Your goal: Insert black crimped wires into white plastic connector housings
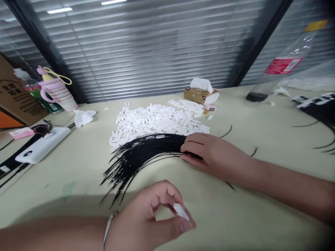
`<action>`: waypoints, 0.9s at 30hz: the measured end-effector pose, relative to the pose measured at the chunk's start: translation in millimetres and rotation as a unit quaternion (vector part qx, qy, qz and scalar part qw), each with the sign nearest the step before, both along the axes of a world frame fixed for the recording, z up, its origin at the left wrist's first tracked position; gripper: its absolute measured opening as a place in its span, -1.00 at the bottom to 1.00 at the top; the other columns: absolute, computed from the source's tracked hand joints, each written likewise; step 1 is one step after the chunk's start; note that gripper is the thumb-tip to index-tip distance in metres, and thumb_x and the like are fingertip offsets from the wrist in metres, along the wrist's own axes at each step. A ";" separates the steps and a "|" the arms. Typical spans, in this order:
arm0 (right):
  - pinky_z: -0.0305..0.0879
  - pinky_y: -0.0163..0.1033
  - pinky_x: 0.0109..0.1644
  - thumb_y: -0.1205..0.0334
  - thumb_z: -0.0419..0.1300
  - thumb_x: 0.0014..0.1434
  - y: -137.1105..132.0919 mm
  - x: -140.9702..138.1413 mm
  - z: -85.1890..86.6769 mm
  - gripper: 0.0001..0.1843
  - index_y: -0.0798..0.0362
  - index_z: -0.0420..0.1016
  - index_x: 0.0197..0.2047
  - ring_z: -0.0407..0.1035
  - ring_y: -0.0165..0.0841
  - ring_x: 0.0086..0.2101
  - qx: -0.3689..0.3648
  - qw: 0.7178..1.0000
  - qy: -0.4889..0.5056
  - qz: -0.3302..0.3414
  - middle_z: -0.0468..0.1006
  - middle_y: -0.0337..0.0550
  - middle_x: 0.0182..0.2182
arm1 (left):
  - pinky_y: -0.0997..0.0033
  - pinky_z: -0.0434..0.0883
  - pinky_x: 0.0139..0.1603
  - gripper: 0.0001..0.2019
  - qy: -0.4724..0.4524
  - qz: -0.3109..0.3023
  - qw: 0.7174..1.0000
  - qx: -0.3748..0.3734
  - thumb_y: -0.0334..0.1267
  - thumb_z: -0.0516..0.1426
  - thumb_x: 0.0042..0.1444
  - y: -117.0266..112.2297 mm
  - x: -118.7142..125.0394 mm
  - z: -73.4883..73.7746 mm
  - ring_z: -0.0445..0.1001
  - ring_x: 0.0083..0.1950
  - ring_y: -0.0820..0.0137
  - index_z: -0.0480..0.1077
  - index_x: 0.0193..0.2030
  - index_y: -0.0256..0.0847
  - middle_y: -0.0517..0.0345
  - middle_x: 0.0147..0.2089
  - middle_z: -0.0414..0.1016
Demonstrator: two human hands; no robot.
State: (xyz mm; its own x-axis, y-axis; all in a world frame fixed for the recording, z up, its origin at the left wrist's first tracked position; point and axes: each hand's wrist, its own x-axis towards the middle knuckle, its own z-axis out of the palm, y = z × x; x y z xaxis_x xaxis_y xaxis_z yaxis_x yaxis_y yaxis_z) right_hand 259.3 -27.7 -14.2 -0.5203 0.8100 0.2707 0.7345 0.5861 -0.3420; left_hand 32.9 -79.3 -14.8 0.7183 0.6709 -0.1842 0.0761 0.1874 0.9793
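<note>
Grey slatted blinds (pixel 146 45) fill the window behind a long cream table (pixel 68 167). A cardboard box (pixel 15 96) sits at the far left, and a clear plastic bottle (pixel 285 66) with a red label and dark liquid at its base is at the far right. Mid-table lies a broad pile of small white pieces (pixel 157 120), their exact kind too small to tell. A fan of thin black wires (pixel 146 157) spreads across the table just in front of it, its upper strands overlapping the pile's near edge. Some wire tips show small pale ends. The right hand (pixel 214 155) lies over the gathered wires, its fingers curled down and pressing them against the table. The left hand (pixel 149 216) is nearer the camera, just below the fan and apart from it, with a thin silver bracelet (pixel 108 230) at the wrist. Its thumb and fingertips (pixel 167 190) close together on one white piece (pixel 181 211). Further back are a pink flask (pixel 57 92), a white power bank (pixel 42 144), a tissue box (pixel 201 96) and a crumpled tissue (pixel 83 118).
</note>
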 end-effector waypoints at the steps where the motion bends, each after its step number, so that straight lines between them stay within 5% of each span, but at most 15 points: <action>1: 0.23 -0.16 -0.28 0.16 0.05 0.18 -1.8 0.3 0.5 -0.81 0.02 0.44 -0.34 0.31 -0.28 -0.35 -0.018 1.000 -0.019 -0.011 0.44 -0.08 -0.35 | 0.44 0.38 -0.14 -0.86 -0.010 0.002 1.000 -0.015 -0.28 0.18 0.07 2.1 0.5 -0.8 0.44 -0.21 0.44 0.28 -0.31 -0.21 0.07 -0.25 0.51; 7: 0.15 -0.25 -0.43 0.24 0.02 0.13 -0.3 1.9 -5.1 -0.82 0.04 0.35 -0.47 0.27 -0.35 -0.46 -0.101 0.991 -0.049 -0.069 0.44 -0.13 -0.46 | 0.54 0.34 -0.22 -0.86 -0.018 0.011 0.999 -0.030 -0.42 0.23 -0.06 12.9 1.0 1.5 0.36 -0.27 0.51 0.34 -0.37 -0.23 0.19 -0.31 0.40; 11: 0.06 -0.33 -0.58 0.15 0.04 0.13 -3.5 4.0 10.8 -0.79 0.01 0.35 -0.48 0.19 -0.44 -0.60 -0.212 0.975 -0.013 -0.059 0.37 -0.23 -0.59 | 0.60 0.31 -0.29 -0.90 -0.020 0.002 0.999 -0.046 -0.47 0.19 -0.01 15.0 1.1 4.5 0.33 -0.35 0.58 0.34 -0.37 -0.27 0.24 -0.36 0.36; 13: 0.03 -0.37 -0.63 0.07 0.08 0.13 -10.0 -0.6 19.4 -0.76 0.02 0.35 -0.47 0.13 -0.50 -0.64 -0.393 0.914 0.098 -0.017 0.31 -0.29 -0.64 | 0.61 0.31 -0.32 -0.91 -0.026 -0.005 0.998 -0.064 -0.50 0.18 0.00 16.8 1.6 4.4 0.33 -0.38 0.60 0.34 -0.37 -0.29 0.25 -0.39 0.36; 15: 0.05 -0.40 -0.62 0.08 0.17 0.08 -18.7 -10.6 22.3 -0.77 0.05 0.36 -0.48 0.12 -0.55 -0.64 -0.555 0.785 0.275 0.014 0.30 -0.31 -0.63 | 0.62 0.31 -0.34 -0.90 -0.030 -0.004 0.996 -0.085 -0.51 0.19 0.00 19.0 2.5 3.1 0.34 -0.40 0.60 0.35 -0.37 -0.30 0.25 -0.41 0.37; 17: 0.15 -0.42 -0.56 0.15 0.24 0.04 -27.2 -23.0 18.9 -0.80 0.08 0.37 -0.48 0.21 -0.58 -0.61 -0.597 0.674 0.435 0.022 0.36 -0.30 -0.58 | 0.59 0.34 -0.30 -0.87 -0.056 0.000 0.993 -0.107 -0.53 0.20 -0.01 21.0 3.6 1.8 0.39 -0.36 0.58 0.35 -0.37 -0.29 0.23 -0.38 0.42; 19: 0.28 -0.42 -0.47 0.22 0.26 0.04 -32.7 -33.5 12.4 -0.83 0.10 0.37 -0.45 0.33 -0.57 -0.55 -0.569 0.632 0.525 0.031 0.43 -0.29 -0.53 | 0.56 0.37 -0.24 -0.84 -0.095 0.007 0.986 -0.140 -0.56 0.20 -0.02 22.7 4.6 1.8 0.45 -0.30 0.55 0.33 -0.40 -0.27 0.23 -0.34 0.46; 22: 0.38 -0.37 -0.37 0.31 0.28 0.05 -33.9 -39.2 5.0 -0.85 0.11 0.35 -0.38 0.44 -0.51 -0.47 -0.544 0.632 0.549 0.059 0.49 -0.29 -0.49 | 0.57 0.38 -0.21 -0.81 -0.113 0.020 0.976 -0.185 -0.60 0.21 -0.03 24.7 5.1 3.9 0.49 -0.30 0.58 0.31 -0.46 -0.29 0.26 -0.38 0.50; 27: 0.38 -0.38 -0.31 0.41 0.26 0.05 -33.5 -33.4 4.8 -0.87 0.09 0.40 -0.32 0.43 -0.54 -0.43 -0.481 0.677 0.551 0.086 0.53 -0.29 -0.47 | 0.50 0.43 -0.22 -0.81 -0.076 0.031 0.974 -0.213 -0.60 0.24 -0.07 28.5 3.2 5.0 0.53 -0.28 0.52 0.34 -0.48 -0.30 0.24 -0.37 0.54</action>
